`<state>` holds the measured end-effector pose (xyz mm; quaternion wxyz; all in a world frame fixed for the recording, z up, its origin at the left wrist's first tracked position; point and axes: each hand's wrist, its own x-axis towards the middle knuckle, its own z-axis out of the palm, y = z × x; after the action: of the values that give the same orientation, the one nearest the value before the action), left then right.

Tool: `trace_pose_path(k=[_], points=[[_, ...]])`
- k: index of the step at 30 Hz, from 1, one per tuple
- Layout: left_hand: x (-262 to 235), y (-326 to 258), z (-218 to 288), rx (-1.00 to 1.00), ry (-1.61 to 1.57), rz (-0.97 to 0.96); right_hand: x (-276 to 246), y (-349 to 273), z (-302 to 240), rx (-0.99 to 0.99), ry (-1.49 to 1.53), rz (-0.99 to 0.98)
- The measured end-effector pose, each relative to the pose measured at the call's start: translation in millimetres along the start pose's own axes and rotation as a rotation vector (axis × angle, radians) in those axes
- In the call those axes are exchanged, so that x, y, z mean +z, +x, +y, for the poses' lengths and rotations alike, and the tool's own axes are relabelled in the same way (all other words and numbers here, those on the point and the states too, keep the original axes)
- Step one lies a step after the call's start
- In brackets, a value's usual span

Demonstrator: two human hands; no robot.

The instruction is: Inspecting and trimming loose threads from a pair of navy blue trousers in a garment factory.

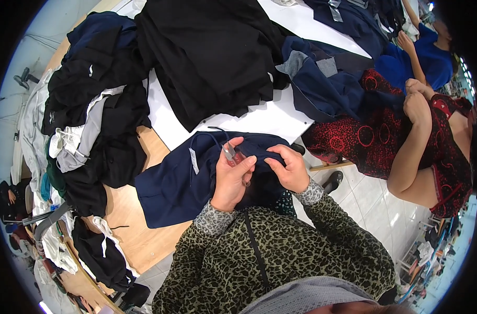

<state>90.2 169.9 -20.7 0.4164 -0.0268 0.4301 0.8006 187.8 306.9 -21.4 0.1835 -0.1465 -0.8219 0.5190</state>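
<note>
A navy garment [168,183] with a drawstring and a small white label is spread over the table edge in front of me. My left hand [230,180] is closed around small metal thread snips [229,153], whose blades point up and away over the cloth. Close beside it, my right hand [291,170] pinches a fold of the navy garment between thumb and fingers. The fingers of my left hand partly hide the snips' handle. Whether the blades touch the cloth I cannot tell.
A large black garment pile [207,57] lies on the white tabletop [170,112] ahead. More black clothes [113,131] are heaped at the left. On the right, a person in a red-and-black patterned garment [364,133] stands near navy pieces [327,83]; another person in blue [427,60] is beyond.
</note>
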Motion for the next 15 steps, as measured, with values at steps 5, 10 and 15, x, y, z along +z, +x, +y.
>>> trace_pose_path(k=[5, 10, 15], points=[[-1.0, -1.5, 0.4, 0.019, 0.055, -0.015, -2.1, -1.9, 0.4, 0.007, 0.036, -0.01], [-3.4, -3.0, -1.3, 0.03, 0.07, -0.025, -1.5, -4.1, 4.2, 0.076, 0.167, -0.029], [-5.9, -2.7, -3.5, 0.038, 0.075, -0.019, 0.0, -2.0, 4.2, 0.08, 0.262, -0.023]])
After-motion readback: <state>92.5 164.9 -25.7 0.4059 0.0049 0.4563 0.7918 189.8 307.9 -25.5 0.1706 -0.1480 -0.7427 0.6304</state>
